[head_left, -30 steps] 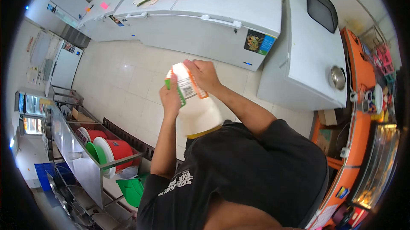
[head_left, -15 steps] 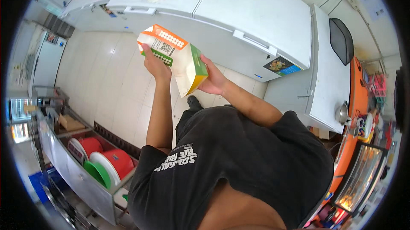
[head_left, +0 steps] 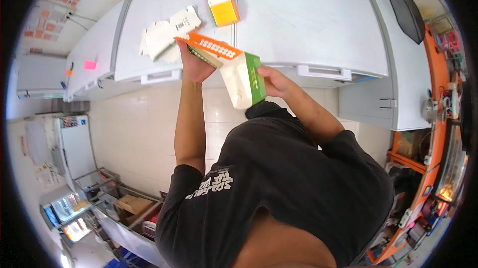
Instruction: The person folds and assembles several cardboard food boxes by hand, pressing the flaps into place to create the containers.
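Between my two hands is a cardboard food box, opened out, with orange, green and white panels and its plain pale inside showing. My left hand grips its orange-edged end, the thumb along the edge. On the other side my right hand is closed on the green panel, some fingers hidden behind it. Beyond the box, on the white freezer lid, stands a yellow, white and orange folded box. Left of that lies a loose stack of flat white cartons, which the held box partly overlaps in view.
White freezer handles jut out along the front. At the right runs an orange counter beside another white cabinet. A metal rack with a cardboard box stands at the lower left, and a white fridge farther left.
The view has turned, and the freezer tops now appear nearer. My hands have carried the box up toward the freezer lid, and its pale inside has tilted.
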`<state>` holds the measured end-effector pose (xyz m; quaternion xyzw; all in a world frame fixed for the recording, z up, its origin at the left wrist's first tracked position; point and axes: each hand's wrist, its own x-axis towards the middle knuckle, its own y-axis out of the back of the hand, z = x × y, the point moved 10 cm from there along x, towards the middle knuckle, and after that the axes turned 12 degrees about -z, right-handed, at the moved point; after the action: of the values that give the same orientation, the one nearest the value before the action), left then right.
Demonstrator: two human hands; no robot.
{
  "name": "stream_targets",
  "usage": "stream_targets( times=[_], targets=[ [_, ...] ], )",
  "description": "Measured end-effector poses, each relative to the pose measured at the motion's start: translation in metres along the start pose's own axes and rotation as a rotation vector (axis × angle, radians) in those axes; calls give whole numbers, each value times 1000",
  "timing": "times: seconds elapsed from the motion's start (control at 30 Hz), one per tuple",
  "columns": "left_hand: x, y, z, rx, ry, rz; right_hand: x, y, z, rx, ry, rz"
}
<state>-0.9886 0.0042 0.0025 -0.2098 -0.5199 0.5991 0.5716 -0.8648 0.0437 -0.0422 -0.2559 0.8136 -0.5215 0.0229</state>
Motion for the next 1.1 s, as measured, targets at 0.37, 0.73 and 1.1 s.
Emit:
stream_targets(
  times=[0.37, 0.73, 1.1],
  targets=[
    [67, 67, 126, 619, 180, 599, 93, 31, -142, -1488, 246, 664],
    [142, 80, 139, 1653, 441, 93, 122, 40, -143, -1915, -70, 1371],
    [201, 255, 176, 1676, 575, 263, 171, 154, -162, -1807, -503, 1727]
  ],
)
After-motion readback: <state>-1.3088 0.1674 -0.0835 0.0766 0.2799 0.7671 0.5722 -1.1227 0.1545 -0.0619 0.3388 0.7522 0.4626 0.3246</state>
